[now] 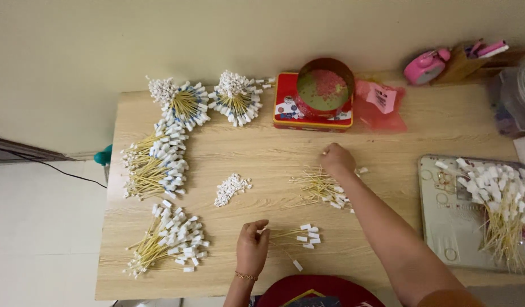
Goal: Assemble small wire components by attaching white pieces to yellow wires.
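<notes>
My left hand (252, 245) rests near the table's front edge, fingers curled on the ends of a few thin yellow sticks with white tags (304, 235). My right hand (337, 159) reaches across the wooden table (274, 153) and pinches at the far end of a loose pile of tagged yellow sticks (322, 188). What sits between its fingertips is too small to tell. A small heap of white pieces (230, 188) lies left of that pile. One loose white tag (297, 265) lies near the front edge.
Fanned bundles of tagged sticks lie at the left (155, 162), front left (167, 239) and back (235, 98). A red tin (312, 111) carries a round container (323, 85). A pink bag (382, 105) sits beside it. A tray (450, 222) holds more sticks at right.
</notes>
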